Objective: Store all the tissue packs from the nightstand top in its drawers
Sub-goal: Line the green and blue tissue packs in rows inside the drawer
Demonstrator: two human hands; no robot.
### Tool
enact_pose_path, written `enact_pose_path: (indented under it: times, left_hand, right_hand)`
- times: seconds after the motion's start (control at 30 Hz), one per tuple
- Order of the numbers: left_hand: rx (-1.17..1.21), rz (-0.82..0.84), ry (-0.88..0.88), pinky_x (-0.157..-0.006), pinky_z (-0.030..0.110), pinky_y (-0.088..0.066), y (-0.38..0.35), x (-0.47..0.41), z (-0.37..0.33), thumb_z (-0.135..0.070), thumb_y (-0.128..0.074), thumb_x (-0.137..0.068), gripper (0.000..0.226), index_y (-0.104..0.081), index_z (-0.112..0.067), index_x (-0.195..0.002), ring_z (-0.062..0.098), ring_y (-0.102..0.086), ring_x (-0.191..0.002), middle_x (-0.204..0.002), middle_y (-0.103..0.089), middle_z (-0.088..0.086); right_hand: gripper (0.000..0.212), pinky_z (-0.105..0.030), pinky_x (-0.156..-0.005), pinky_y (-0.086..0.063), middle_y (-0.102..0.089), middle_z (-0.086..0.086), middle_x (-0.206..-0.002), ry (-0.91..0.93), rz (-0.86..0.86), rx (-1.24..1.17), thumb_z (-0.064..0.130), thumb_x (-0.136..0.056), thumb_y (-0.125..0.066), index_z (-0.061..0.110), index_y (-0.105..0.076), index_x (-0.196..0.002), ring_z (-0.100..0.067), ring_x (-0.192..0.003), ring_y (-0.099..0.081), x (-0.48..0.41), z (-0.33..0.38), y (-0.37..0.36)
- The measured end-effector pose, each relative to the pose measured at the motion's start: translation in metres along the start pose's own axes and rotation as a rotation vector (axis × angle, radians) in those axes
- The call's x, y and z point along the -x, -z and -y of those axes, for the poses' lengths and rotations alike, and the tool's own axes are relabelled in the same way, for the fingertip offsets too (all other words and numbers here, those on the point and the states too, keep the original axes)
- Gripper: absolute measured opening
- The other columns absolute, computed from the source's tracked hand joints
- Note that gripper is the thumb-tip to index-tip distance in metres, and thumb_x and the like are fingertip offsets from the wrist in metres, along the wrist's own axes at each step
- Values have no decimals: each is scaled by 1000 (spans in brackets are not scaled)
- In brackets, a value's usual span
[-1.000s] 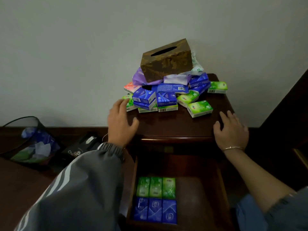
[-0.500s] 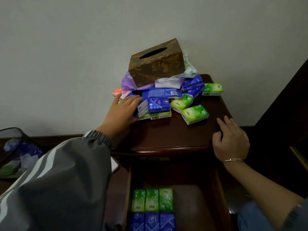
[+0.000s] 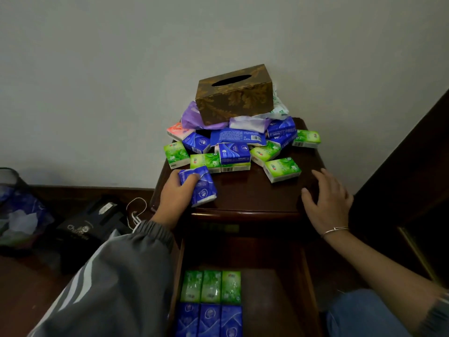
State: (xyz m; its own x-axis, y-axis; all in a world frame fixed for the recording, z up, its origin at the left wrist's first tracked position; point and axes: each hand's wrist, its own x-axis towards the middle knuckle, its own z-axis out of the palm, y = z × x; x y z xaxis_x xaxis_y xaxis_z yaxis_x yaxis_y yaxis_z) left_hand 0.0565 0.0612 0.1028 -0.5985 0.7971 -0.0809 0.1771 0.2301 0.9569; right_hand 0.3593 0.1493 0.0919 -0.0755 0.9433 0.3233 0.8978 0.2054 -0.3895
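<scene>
A: What is the left hand (image 3: 178,190) doing?

B: Its fingers are curled round a small blue plastic-wrapped tissue pack (image 3: 199,187). It grips the pack at the front left of the dark wooden nightstand top (image 3: 255,195), well in front of the brown leaf-patterned tissue box (image 3: 234,94).

A: And the right hand (image 3: 328,203)?

B: It lies flat with the fingers spread and holds nothing. It rests on the wood in front of the box and to its right, near a loose green tissue pack (image 3: 281,169).

A: Where should the blue one go?

B: Into the open wooden drawer (image 3: 274,288), below and in front of the box. A row of green packs (image 3: 211,287) already lies there, with a row of blue packs (image 3: 210,321) touching it on the near side. The right part of the drawer floor is bare.

A: How would you do it well?

B: I'd lift the pack clear of the nightstand's front lip before lowering it, so the soft wrapper doesn't snag. I'd keep it flat, turned the same way as the packs in the rows, and set it just beside the blue ones so the colours stay together. The grip should be light, because a pack like this probably crushes easily.

A: Is there much left?

B: Most of it, I'd say. A heap of mixed tissue packs (image 3: 233,152) sits under the box, which is tilted on top of it. I'd take the outer packs first so the box doesn't slide off.
</scene>
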Motion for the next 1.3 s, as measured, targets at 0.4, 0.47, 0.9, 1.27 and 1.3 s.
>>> enact_pose_path:
  times: [0.4,0.47,0.9,1.27,1.3]
  left_hand:
    - [-12,50,0,-82,38,-52,3,-3,-1,-39,-60,-87,30,-56,-15,-105,17,-66,-90,-102,-67,5]
    - [-13,37,-11,-83,39,-52,3,-3,0,-39,-60,-87,30,-56,-15,-103,18,-66,-91,-101,-67,5]
    - [-1,58,1,-88,45,-53,1,-1,-1,-41,-60,-87,28,-53,-20,-105,17,-67,-92,-103,-67,3]
    - [21,57,26,-78,32,-54,2,-2,-3,-41,-60,-88,34,-52,-18,-112,15,-66,-91,-106,-66,3]
    - [18,55,23,-78,32,-54,2,-3,-3,-41,-60,-88,34,-51,-18,-112,15,-66,-91,-106,-66,3]
  right_hand:
    - [80,-43,-97,-35,-47,-11,-133,288,212,308,76,-78,-36,25,-36,-139,-33,-119,-46,-74,77,-18]
    - [77,-44,-100,-34,-45,-7,-140,343,234,315,73,-80,-36,23,-36,-139,-29,-125,-43,-76,83,-25]
    - [66,-52,-115,-1,-21,12,-155,593,421,42,55,-85,-53,34,-31,-144,-12,-146,-3,-33,26,11]
    - [81,-28,-89,-39,-46,-6,-138,194,463,-97,52,-70,-72,23,-38,-137,-19,-114,-49,-64,31,45]
    - [80,-28,-87,-40,-45,-5,-137,190,426,-183,51,-70,-73,23,-39,-136,-15,-110,-48,-69,38,45]
